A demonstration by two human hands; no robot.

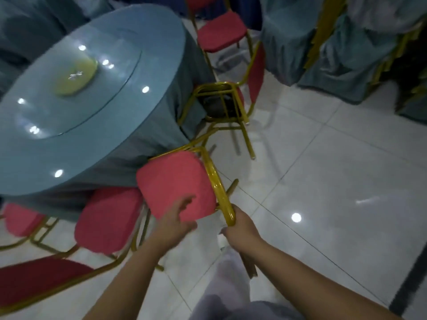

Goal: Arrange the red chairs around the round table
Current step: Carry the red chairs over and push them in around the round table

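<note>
A round table (97, 158) under a blue cloth, with a glass turntable on top, fills the upper left. In front of me a red chair (173, 181) with a gold frame is tilted beside the table's edge. My right hand (240, 227) grips the gold tube at the near corner of its red pad. My left hand (175, 220) holds the pad's near edge, fingers on top and thumb below. Another red chair (108, 222) stands at the table to the left. A third chair (221, 105) lies tipped further on, its dark underside showing.
An upright red chair (219, 31) stands at the table's far right. More red seats (20, 218) and a dark red one (39, 276) sit at the lower left. Cloth-covered furniture (335, 42) lines the upper right. White glossy floor tiles (335, 181) spread to the right.
</note>
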